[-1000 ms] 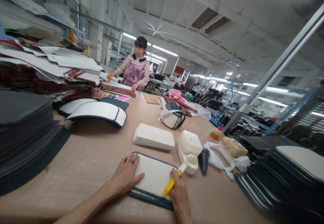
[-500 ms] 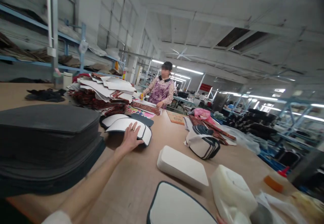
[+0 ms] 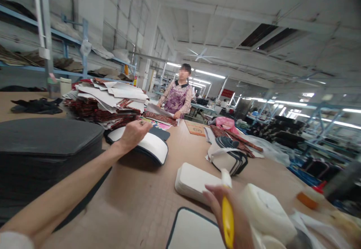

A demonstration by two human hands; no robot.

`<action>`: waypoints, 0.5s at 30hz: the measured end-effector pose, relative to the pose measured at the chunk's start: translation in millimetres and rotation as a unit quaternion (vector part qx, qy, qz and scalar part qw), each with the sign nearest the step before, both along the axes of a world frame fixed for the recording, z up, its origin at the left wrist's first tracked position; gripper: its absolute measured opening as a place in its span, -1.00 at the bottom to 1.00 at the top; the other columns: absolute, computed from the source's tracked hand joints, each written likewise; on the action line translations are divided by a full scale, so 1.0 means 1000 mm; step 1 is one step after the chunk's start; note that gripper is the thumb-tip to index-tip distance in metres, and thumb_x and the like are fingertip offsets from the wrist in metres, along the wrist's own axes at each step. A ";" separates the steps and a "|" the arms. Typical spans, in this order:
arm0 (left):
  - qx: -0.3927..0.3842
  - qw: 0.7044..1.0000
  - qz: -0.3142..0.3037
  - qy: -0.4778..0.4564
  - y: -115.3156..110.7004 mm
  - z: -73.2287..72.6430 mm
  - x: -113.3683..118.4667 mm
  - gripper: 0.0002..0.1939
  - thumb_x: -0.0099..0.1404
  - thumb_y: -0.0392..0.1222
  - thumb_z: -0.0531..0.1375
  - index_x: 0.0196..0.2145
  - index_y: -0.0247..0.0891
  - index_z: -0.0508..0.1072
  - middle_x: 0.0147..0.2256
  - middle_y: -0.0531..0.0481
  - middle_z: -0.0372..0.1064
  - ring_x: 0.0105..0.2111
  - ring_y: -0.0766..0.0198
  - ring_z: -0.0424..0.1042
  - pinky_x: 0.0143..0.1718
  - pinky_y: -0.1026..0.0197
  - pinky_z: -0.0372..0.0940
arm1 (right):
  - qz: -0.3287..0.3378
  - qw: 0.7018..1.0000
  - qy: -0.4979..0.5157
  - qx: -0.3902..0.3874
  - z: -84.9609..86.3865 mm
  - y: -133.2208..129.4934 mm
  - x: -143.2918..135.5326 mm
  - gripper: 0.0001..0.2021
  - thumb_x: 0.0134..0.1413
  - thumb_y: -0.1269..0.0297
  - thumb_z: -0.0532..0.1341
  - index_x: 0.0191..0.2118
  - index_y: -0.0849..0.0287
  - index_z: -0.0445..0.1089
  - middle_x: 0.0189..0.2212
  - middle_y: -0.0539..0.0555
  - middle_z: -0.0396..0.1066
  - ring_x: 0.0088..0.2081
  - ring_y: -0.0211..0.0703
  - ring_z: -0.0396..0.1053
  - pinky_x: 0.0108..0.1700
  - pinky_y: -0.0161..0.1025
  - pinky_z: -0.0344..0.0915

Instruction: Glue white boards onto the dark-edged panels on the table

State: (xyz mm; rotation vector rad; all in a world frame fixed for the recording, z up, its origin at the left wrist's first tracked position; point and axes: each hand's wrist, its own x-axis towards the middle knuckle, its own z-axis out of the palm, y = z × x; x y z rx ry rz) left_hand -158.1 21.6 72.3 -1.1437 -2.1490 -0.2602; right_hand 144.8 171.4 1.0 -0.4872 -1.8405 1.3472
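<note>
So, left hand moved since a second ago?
Yes: left hand went left and farther out, to the curved white panels, judged against the white pad stack.

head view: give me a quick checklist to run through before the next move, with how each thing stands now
1. Yellow-handled tool in the right hand: ok, held with its white end pointing up in the picture.
2. Left hand clear of the curved white panels: cannot tell, it overlaps them in view and contact is unclear.
3. Dark-edged white panel fully in sight: not ok, the bottom frame edge cuts it off and the right hand covers part.
4. White stack neatly piled: ok, visible edges roughly line up.
5. White container filled: cannot tell, its inside does not show.
</note>
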 end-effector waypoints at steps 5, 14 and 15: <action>0.096 0.912 -0.337 0.215 -0.008 0.030 0.117 -0.78 0.38 -0.29 -0.04 -0.20 -0.30 0.39 -0.34 -0.04 0.43 -0.34 0.26 0.39 -0.27 0.20 0.27 | 0.150 0.949 0.066 -0.269 0.061 -0.018 -0.042 -0.49 -0.29 -0.10 0.36 -0.34 0.16 0.20 -0.35 0.06 0.42 -0.39 -0.12 0.45 -0.37 -0.22 0.42; 0.054 0.920 -0.381 0.079 -0.002 -0.030 0.189 -0.59 0.35 -0.45 -0.12 0.09 -0.22 0.22 0.10 -0.08 0.20 0.14 0.07 0.09 0.10 -0.07 0.07 | -0.019 0.964 0.099 -0.245 0.019 0.008 0.056 -0.63 -0.28 0.23 0.42 -0.32 0.07 0.26 -0.43 -0.12 0.29 -0.39 -0.33 0.27 -0.37 -0.46 0.25; 0.067 0.929 -0.360 0.058 -0.001 -0.043 0.182 -0.56 0.34 -0.47 -0.13 0.12 -0.21 0.19 0.13 -0.10 0.15 0.17 0.04 0.02 0.12 -0.10 0.04 | -0.033 0.963 0.077 -0.255 0.007 0.015 0.072 -0.62 -0.26 0.20 0.41 -0.30 0.05 0.25 -0.41 -0.11 0.30 -0.37 -0.31 0.28 -0.36 -0.45 0.26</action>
